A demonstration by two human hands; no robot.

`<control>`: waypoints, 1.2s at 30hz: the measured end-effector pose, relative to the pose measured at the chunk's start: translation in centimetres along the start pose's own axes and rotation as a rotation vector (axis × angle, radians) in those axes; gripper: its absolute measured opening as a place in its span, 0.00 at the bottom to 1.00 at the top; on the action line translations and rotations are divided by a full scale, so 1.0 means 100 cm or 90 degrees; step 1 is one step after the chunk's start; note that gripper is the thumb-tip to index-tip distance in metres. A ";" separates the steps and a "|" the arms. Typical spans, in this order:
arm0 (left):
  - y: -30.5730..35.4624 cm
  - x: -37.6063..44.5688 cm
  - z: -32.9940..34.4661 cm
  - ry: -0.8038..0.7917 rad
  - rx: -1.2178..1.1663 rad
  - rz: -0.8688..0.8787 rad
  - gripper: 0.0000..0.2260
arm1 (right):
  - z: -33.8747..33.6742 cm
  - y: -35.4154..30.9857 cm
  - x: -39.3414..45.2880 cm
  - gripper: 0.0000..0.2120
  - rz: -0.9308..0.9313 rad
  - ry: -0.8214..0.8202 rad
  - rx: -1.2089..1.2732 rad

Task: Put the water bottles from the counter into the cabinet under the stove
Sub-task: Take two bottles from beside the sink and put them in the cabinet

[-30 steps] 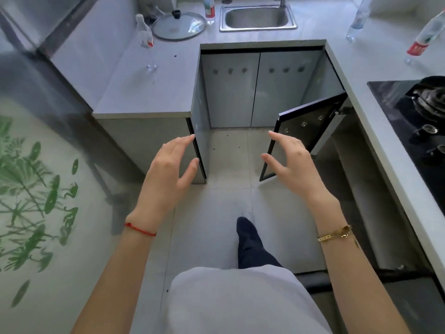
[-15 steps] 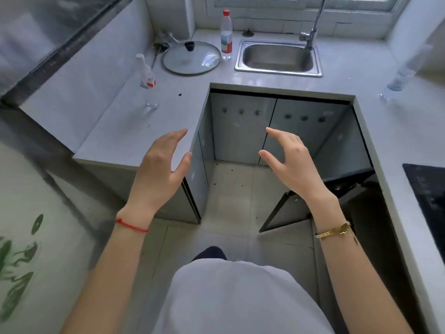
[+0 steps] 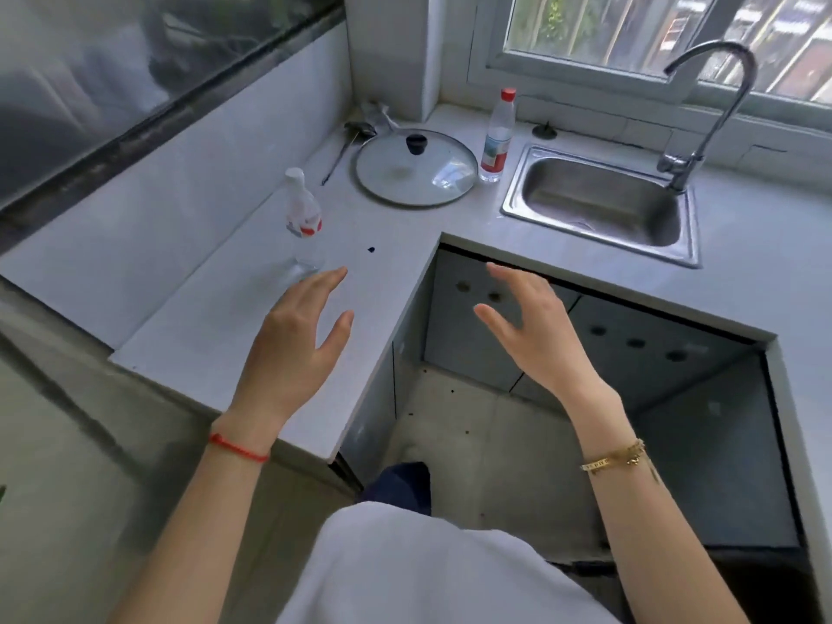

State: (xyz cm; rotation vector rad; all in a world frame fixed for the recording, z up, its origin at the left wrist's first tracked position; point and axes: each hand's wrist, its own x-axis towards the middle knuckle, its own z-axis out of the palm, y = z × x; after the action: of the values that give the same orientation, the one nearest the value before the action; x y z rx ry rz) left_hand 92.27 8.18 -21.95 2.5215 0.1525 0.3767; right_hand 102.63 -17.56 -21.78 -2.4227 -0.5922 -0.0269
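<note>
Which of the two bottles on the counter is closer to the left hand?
The white-capped bottle, just beyond the left hand. The red-capped bottle stands farther back, between the glass lid and the sink.

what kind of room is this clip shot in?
Most likely a small home kitchen. A steel sink with a gooseneck faucet is set into a pale L-shaped counter under a window. A glass pot lid and two water bottles sit on the counter.

A pale grey counter [image 3: 216,335] is seen, with a clear white-capped bottle [image 3: 300,222] banded red, a clear red-capped bottle [image 3: 496,137] labelled red and white, a black-knobbed glass lid [image 3: 416,168] and a silver sink [image 3: 601,204].
</note>
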 end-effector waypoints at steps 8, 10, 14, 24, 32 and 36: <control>-0.013 0.097 0.014 0.023 0.006 -0.040 0.23 | -0.001 0.010 0.119 0.24 -0.051 -0.021 0.025; -0.012 0.110 0.017 0.032 0.007 -0.050 0.22 | 0.000 0.015 0.138 0.24 -0.052 -0.037 0.029; -0.012 0.126 0.022 0.047 0.014 -0.073 0.22 | 0.000 0.026 0.166 0.25 -0.065 -0.052 0.030; -0.019 0.158 0.027 0.152 0.039 -0.166 0.21 | -0.001 0.041 0.213 0.25 -0.109 -0.114 0.035; -0.075 0.209 0.024 0.151 0.089 -0.251 0.28 | 0.015 0.042 0.241 0.25 -0.116 -0.136 0.026; -0.106 0.242 0.029 0.101 0.120 -0.275 0.29 | 0.024 0.042 0.251 0.26 -0.112 -0.139 0.014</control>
State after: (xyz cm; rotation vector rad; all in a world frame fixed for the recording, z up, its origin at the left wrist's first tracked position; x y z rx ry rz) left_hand 115.92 19.99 -24.58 2.5453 0.8125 0.3976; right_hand 126.62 -8.79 -22.08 -2.3624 -0.8990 0.1715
